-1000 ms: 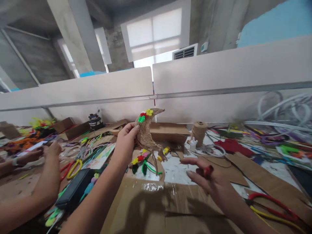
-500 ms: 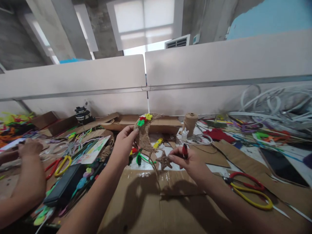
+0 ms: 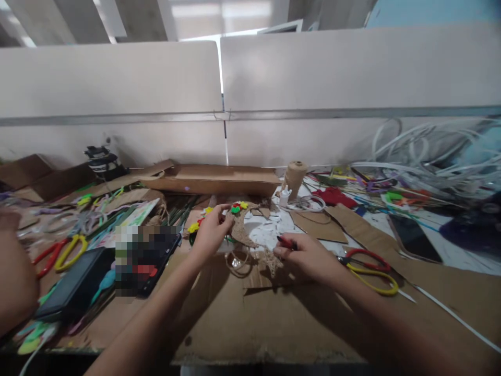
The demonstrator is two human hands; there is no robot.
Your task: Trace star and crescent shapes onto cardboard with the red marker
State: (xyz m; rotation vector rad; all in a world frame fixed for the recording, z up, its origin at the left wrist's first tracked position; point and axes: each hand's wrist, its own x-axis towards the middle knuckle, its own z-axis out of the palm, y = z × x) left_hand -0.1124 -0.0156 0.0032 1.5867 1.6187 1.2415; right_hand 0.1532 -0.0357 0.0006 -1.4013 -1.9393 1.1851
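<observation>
Fingers of the left hand [image 3: 212, 231] are holding a moon [image 3: 239, 230], flowers [image 3: 236, 209] already on it, over the desk [image 3: 260, 228], those of the right hand [image 3: 303, 254] a star [image 3: 272, 260] and a red object [image 3: 287, 242], any moon-to-star join being unclear.

The tan crescent [image 3: 241, 233] bears red, yellow, green flowers [image 3: 236, 209].

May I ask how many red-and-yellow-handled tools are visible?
2: one tool right of the right hand, another tool beyond the black case; others may be hidden.
</observation>
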